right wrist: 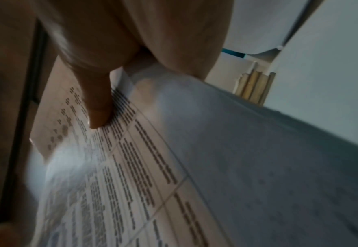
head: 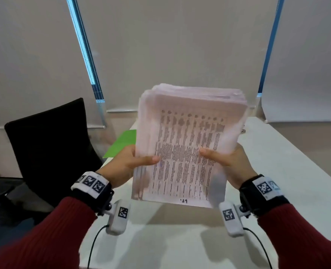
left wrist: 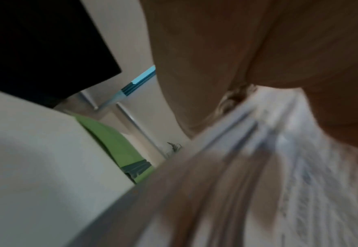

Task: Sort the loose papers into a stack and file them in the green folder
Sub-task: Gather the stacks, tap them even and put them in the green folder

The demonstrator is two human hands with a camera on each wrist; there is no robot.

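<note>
A thick stack of printed papers (head: 188, 144) is held up above the white table (head: 277, 171), tilted toward me and blurred. My left hand (head: 133, 160) grips its left edge with the thumb on the top sheet. My right hand (head: 224, 160) grips the right edge the same way. The green folder (head: 122, 142) lies flat on the table behind my left hand, partly hidden by the stack. In the left wrist view the stack's edge (left wrist: 247, 167) runs under my palm, with the green folder (left wrist: 112, 140) beyond. In the right wrist view my thumb (right wrist: 97, 103) presses the printed page (right wrist: 131, 167).
A black chair (head: 50, 144) stands at the table's left side. Grey roller blinds (head: 170, 45) hang behind the table. Wooden pieces (right wrist: 254, 86) stand near the table's far end in the right wrist view.
</note>
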